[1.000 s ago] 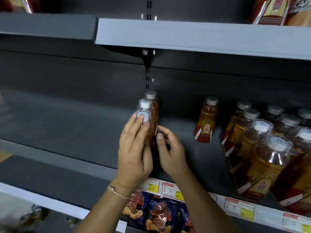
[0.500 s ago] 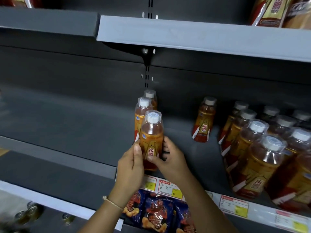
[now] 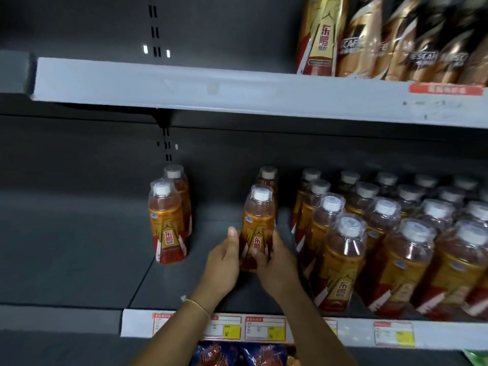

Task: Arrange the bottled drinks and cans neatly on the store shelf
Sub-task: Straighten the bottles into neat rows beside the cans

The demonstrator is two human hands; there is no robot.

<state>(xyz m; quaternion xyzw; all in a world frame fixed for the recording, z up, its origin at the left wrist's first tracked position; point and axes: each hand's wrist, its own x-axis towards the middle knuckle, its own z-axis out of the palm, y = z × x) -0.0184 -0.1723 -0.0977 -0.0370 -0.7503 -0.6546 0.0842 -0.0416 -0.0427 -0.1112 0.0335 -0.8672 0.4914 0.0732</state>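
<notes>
Two hands grasp one orange bottle [image 3: 257, 228] upright on the shelf [image 3: 184, 281]: left hand [image 3: 224, 262] and right hand [image 3: 277, 265] on either side. It stands before another bottle [image 3: 268, 178], between a left pair [image 3: 169, 220] and the right rows [image 3: 396, 233].

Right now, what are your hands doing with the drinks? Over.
Left hand and right hand both grip one orange bottle. Bottle upright, in front of a lone bottle. Nothing blocking.

Two hands [image 3: 224, 262], one held bottle [image 3: 257, 228]
</notes>
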